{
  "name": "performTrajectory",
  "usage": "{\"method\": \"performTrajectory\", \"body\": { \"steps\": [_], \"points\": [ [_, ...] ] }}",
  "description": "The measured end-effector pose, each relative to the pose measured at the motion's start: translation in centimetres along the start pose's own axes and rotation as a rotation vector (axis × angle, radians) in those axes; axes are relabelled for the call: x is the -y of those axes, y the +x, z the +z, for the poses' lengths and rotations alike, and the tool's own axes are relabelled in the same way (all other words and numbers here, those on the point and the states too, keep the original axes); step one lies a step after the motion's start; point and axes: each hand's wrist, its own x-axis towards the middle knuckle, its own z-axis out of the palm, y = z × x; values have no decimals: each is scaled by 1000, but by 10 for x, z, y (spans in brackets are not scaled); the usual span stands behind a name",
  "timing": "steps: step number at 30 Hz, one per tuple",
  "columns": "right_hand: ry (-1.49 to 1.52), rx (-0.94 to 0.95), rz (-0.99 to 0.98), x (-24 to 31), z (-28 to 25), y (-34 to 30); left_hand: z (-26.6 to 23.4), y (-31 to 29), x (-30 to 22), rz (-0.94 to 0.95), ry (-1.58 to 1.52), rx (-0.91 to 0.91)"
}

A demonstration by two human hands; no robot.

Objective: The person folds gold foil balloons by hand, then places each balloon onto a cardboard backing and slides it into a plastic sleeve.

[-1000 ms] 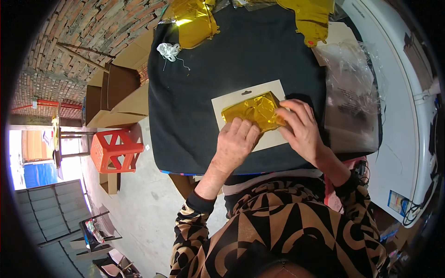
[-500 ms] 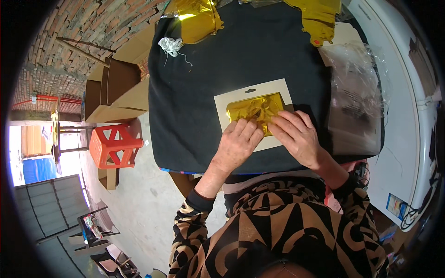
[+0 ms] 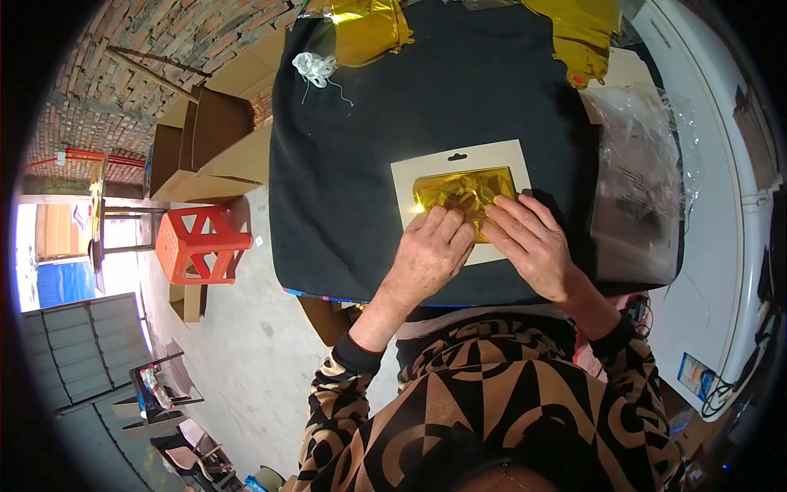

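A cream card packet [image 3: 459,162] with a hang slot lies flat on a table covered in black cloth [image 3: 352,197]. Folded gold foil [image 3: 463,193] sits in its middle. My left hand [image 3: 430,254] lies palm down on the packet's near left part, its fingertips on the foil. My right hand [image 3: 533,246] presses flat on the near right part, fingers touching the foil's lower right edge. Both hands hide the packet's near edge.
More gold foil pieces [image 3: 369,29] [image 3: 582,33] lie at the far edge, beside a tangle of white string [image 3: 316,67]. A stack of clear plastic bags [image 3: 635,189] lies to the right. A red plastic stool [image 3: 201,244] and cardboard boxes [image 3: 205,148] stand on the floor at left.
The packet has turned from tilted to nearly square with the table. Both hands have flattened down on it, pressing the foil flatter.
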Motion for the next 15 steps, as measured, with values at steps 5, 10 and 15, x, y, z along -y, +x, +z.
{"method": "performTrajectory", "body": {
  "steps": [5, 10, 15],
  "points": [
    [9, 38, 10, -1, 1, -1, -4, 2, -3, -21, -50, -20],
    [11, 54, 14, -1, 1, -1, -14, 1, -14, -141, -133, 35],
    [18, 58, 20, -1, 2, -3, -7, 9, -15, -185, -16, -44]
  ]
}}
